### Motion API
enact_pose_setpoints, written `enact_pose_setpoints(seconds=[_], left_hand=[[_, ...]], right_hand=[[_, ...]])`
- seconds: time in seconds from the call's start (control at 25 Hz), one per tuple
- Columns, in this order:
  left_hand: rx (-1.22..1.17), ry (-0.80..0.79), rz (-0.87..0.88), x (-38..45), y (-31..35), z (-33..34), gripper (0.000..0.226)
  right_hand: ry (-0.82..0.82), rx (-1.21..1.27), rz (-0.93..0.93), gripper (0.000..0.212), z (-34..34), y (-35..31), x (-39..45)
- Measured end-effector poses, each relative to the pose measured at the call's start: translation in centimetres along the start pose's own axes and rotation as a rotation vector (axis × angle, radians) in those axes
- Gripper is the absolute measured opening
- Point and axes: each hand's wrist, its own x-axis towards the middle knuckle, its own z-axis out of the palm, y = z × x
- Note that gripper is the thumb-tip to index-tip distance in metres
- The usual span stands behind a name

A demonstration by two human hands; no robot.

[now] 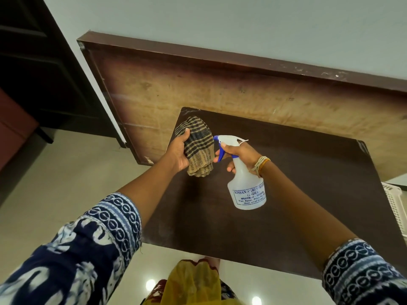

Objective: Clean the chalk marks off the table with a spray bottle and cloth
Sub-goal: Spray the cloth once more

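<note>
Above the dark table (286, 172), left hand (179, 150) grips the checked cloth (199, 146); beside it, right hand (239, 154) clasps the spray bottle (246, 188), nozzle facing the cloth.

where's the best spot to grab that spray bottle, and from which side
Grip the spray bottle at its narrow neck just under the blue trigger, coming from behind the head, as the right hand does now. The neck fits a curled palm, and a finger reaches the trigger.

A white spray bottle (247, 190), right of the frame's center, bears a blue-printed label reading "KISSAN AGRI SPRAYE…", "(INDIA)", "MUMBAI - 400078", then "Max. Retail Price Rs." and "(Incl. of all taxes)"; the price figure is illegible.
</note>
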Motion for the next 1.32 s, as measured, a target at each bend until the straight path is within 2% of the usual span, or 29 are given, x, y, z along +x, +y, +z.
enact_pose_setpoints(seconds=[0.12, 0.24, 0.4, 0.6, 0.84, 1.0, 1.2, 1.32], left_hand=[[0.022, -0.013, 0.003, -0.2, -0.2, 0.2, 0.038], [0.047, -0.032, 0.01, -0.3, -0.4, 0.5, 0.033], [0.054, -0.043, 0.029, -0.6, -0.8, 0.9, 0.028], [0.069, -0.056, 0.003, -0.5, -1.3, 1.6, 0.035], [0.089, -0.056, -0.012, -0.2, -2.1, 3.0, 0.03], [0.104, -0.047, -0.034, 0.6, -3.0, 3.3, 0.03], [0.104, -0.003, -0.059, 1.6, -4.5, 3.3, 0.028], [0.134, 0.023, -0.086, 2.2, -5.1, 3.1, 0.029]], right_hand=[[0.055, -0.015, -0.001, 0.031, 0.3, 0.9, -0.1], [0.116, -0.003, 0.016, 0.034, 0.2, 1.5, -0.5], [0.101, -0.045, 0.021, 0.032, -0.2, 1.7, -1.3], [0.168, -0.009, 0.007, 0.027, -1.0, 2.7, -1.4], [0.26, -0.001, -0.073, 0.023, -2.8, 3.8, -1.2], [0.405, 0.057, -0.106, 0.036, -4.4, 5.1, 0.0], [0.679, 0.22, -0.083, 0.042, -5.7, 6.7, 2.3], [0.661, 0.221, -0.086, 0.036, -6.6, 7.2, 3.5]])
